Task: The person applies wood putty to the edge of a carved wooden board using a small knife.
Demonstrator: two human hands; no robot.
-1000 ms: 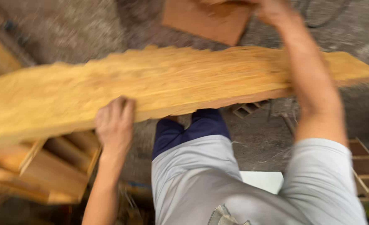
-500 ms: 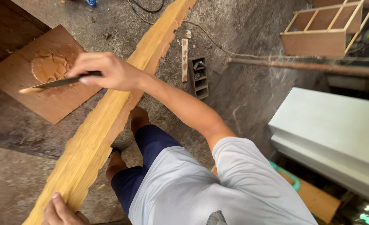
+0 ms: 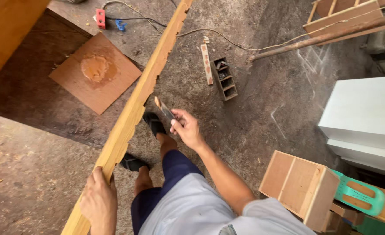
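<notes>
- On the workshop floor, the long wooden plank (image 3: 133, 109) now stands on edge, turned from its flatter lie a moment ago.
- Your left hand (image 3: 99, 202) grips its near end.
- Your right hand (image 3: 187, 128) has left the plank, holding the putty knife (image 3: 164, 109) beside it.

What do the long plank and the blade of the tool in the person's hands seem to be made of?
Long plank: pale yellow bare wood, by its rough, chipped edge and matt look. Blade in the right hand: probably metal, thin and flat, its tip smeared tan.
</notes>
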